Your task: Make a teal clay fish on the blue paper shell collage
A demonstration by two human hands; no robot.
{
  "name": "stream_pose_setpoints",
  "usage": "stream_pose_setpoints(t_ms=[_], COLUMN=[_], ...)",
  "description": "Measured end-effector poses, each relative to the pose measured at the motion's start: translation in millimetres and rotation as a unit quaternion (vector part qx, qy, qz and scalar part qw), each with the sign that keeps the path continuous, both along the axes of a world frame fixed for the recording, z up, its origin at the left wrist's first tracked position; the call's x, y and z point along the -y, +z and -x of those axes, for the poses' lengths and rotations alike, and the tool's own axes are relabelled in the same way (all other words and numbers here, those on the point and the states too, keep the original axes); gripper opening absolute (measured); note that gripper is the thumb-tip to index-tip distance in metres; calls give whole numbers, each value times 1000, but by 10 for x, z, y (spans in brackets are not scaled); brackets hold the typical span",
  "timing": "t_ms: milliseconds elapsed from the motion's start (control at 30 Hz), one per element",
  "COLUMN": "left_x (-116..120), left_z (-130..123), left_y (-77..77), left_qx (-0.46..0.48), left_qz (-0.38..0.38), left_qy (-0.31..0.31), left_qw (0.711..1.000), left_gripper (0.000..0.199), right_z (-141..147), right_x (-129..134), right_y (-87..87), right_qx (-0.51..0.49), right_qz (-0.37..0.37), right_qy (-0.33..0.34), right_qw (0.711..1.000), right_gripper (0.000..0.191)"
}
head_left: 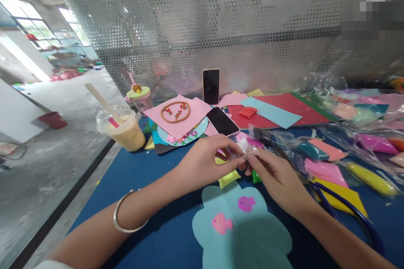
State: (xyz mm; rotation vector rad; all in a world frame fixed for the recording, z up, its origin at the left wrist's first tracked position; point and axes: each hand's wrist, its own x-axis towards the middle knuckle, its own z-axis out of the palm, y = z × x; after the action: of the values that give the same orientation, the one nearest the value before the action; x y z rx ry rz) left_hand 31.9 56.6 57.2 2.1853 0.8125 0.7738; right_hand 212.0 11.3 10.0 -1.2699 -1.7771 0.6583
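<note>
My left hand (217, 157) and my right hand (274, 176) meet above the desk, fingertips pinched together on a small clear plastic bag (244, 145) with something white in it. The fingers partly hide the bag. Under them lie a yellow packet (229, 179) and a bit of a green packet (256, 177). Closer to me is a light-blue, scallop-edged paper (252, 235). On it sit a pink fish (221, 223) and a purple fish (246, 204), both flat.
At the left stands a drink cup with a straw (126, 130). Behind my hands are pink paper with a brown oval ring (175, 112), a lying phone (223, 122) and an upright phone (211, 86). Blue-handled scissors (347, 206) and several clay packets (326, 171) lie right.
</note>
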Motion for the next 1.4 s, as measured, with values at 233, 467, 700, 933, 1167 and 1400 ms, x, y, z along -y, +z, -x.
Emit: stream_pose_setpoints(t_ms=[233,467,700,933,1167,1400], left_x=[73,118,148,-66,8,67], left_z=[-27,-77,-100,-12,1,-22], left_y=[-18,-138,-128,-64,-238,-283], left_qx=[-35,-44,-45,-1,-83,-109], left_qz=[-65,-57,-90,23,-311,-364], left_qy=[16,34,51,66,49,83], left_qw=[997,997,994,998,946,921], left_gripper=[12,9,3,7,19,17], right_z=[22,104,192,174,148,166], right_x=[24,18,6,34,-20,1], right_y=[-40,4,-10,6,-16,-18], right_qx=[55,85,46,30,35,73], right_qz=[-71,-137,-118,-75,-62,-139], right_qy=[-67,-64,-92,-49,-83,-82], right_qw=[994,985,988,996,994,984], right_gripper=[19,14,15,21,16,22])
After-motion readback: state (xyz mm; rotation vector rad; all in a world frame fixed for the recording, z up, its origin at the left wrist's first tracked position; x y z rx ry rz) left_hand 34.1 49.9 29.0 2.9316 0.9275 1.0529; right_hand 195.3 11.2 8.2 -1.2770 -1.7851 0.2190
